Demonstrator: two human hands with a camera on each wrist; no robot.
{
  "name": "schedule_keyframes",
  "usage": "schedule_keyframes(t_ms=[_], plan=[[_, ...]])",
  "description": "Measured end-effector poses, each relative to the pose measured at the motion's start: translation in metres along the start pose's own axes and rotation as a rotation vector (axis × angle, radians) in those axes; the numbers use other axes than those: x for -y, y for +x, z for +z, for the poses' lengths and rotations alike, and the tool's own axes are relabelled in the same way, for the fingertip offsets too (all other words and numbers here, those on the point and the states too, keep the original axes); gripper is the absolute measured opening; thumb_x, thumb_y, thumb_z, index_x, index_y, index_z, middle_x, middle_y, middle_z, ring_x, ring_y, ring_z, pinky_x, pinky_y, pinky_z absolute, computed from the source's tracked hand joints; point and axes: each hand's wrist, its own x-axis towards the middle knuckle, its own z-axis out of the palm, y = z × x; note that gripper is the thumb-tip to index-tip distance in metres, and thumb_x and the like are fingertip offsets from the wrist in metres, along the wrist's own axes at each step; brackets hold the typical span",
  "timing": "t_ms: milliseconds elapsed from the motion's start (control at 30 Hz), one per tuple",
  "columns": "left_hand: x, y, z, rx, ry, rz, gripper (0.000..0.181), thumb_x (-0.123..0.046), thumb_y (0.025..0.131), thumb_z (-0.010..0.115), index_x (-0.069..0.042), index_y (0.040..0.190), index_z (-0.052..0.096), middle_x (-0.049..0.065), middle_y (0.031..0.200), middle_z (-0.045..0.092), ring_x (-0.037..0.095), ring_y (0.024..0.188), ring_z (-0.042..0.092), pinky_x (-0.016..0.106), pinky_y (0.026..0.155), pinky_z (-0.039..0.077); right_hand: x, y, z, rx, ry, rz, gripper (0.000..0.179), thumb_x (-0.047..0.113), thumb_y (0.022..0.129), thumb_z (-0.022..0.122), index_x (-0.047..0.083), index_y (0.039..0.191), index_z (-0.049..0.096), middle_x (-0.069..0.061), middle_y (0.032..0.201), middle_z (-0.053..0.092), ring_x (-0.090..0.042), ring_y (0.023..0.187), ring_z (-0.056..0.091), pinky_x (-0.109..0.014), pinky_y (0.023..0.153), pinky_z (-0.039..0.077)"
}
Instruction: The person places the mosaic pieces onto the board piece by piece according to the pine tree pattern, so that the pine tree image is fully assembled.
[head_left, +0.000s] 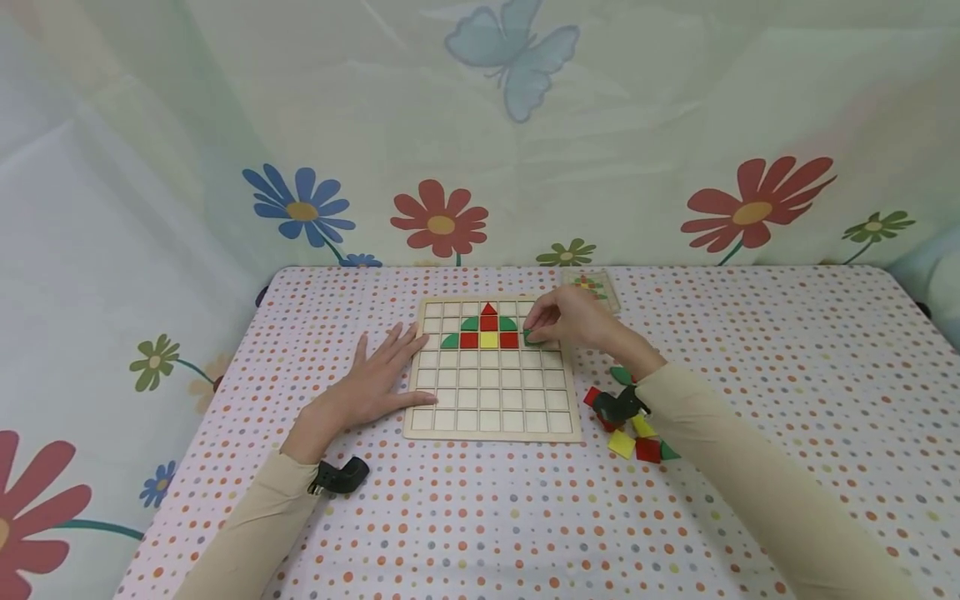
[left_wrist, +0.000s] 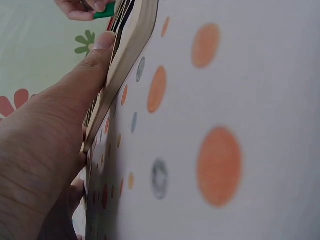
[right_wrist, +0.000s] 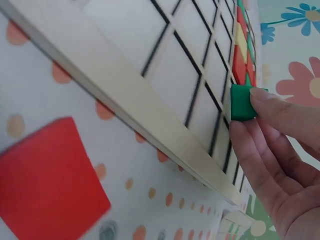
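A wooden grid board [head_left: 491, 400] lies on the table. Set in its upper cells are a red triangle [head_left: 489, 309], a red square [head_left: 488, 322] between two green curved pieces, and a lower row of one green curved piece [head_left: 451, 342], a red, a yellow [head_left: 489, 339] and a red square. Between thumb and fingers, my right hand [head_left: 573, 321] pinches a green block [right_wrist: 241, 102] at the cell right of that row. My left hand [head_left: 375, 385] lies spread along the board's left side, its thumb over the edge and fingertips at the upper left border.
Loose red, yellow [head_left: 621, 443] and green pieces lie right of the board, partly under the right wrist and its black camera [head_left: 621, 406]. A small pattern card [head_left: 611, 292] sits behind the right hand. A flowered cloth [head_left: 600, 192] hangs at the table's back edge.
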Motion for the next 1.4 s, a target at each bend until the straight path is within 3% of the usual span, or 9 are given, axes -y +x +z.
schedule_keyframes(t_ms=[400, 667, 833, 933, 1100, 1400], plan=[[0.0, 0.001, 0.0, 0.006, 0.029, -0.006, 0.102, -0.066, 0.093, 0.067, -0.015, 0.169, 0.022, 0.007, 0.176, 0.01, 0.03, 0.162, 0.001, 0.067, 0.123, -0.009, 0.003, 0.006, 0.006, 0.04, -0.015, 0.066, 0.005, -0.004, 0.093, 0.076, -0.004, 0.097, 0.078, -0.012, 0.091, 0.076, -0.019, 0.076, 0.069, -0.027, 0.072, 0.057], [-0.002, 0.0, -0.003, -0.007, 0.016, 0.006, 0.1, -0.063, 0.093, 0.069, -0.015, 0.168, 0.023, 0.007, 0.176, 0.011, 0.031, 0.162, 0.001, 0.067, 0.123, -0.01, 0.011, 0.006, 0.011, 0.002, -0.112, 0.092, 0.006, -0.002, 0.093, 0.077, -0.002, 0.098, 0.08, -0.011, 0.095, 0.077, -0.02, 0.083, 0.068, -0.033, 0.079, 0.059], [-0.002, -0.001, -0.002, -0.001, 0.019, 0.001, 0.1, -0.064, 0.093, 0.068, -0.015, 0.168, 0.024, 0.008, 0.176, 0.011, 0.031, 0.162, 0.001, 0.068, 0.123, -0.009, 0.014, -0.002, 0.015, 0.006, -0.14, 0.047, 0.012, -0.002, 0.096, 0.073, -0.006, 0.106, 0.078, -0.017, 0.103, 0.077, -0.025, 0.091, 0.071, -0.037, 0.083, 0.06], [-0.001, -0.001, -0.001, 0.004, 0.024, -0.011, 0.1, -0.066, 0.094, 0.067, -0.015, 0.168, 0.023, 0.008, 0.176, 0.011, 0.031, 0.162, 0.001, 0.068, 0.123, -0.008, 0.015, -0.016, 0.014, 0.031, -0.126, 0.013, 0.021, 0.003, 0.1, 0.07, -0.008, 0.116, 0.075, -0.019, 0.111, 0.076, -0.028, 0.1, 0.072, -0.04, 0.088, 0.06], [-0.002, -0.001, -0.001, 0.006, 0.022, -0.011, 0.101, -0.066, 0.093, 0.067, -0.015, 0.168, 0.023, 0.008, 0.176, 0.011, 0.031, 0.162, 0.001, 0.068, 0.123, -0.009, 0.014, -0.062, 0.007, 0.073, -0.102, 0.024, 0.032, 0.013, 0.105, 0.064, -0.007, 0.13, 0.069, -0.016, 0.12, 0.072, -0.028, 0.109, 0.069, -0.041, 0.091, 0.059], [-0.004, -0.002, -0.001, -0.002, 0.014, 0.002, 0.1, -0.064, 0.094, 0.067, -0.014, 0.168, 0.023, 0.009, 0.176, 0.012, 0.032, 0.162, 0.002, 0.067, 0.123, -0.009, -0.006, -0.147, 0.003, 0.113, -0.169, -0.079, 0.02, 0.015, 0.093, 0.081, 0.011, 0.113, 0.076, 0.0, 0.115, 0.069, -0.015, 0.097, 0.062, -0.032, 0.08, 0.057]])
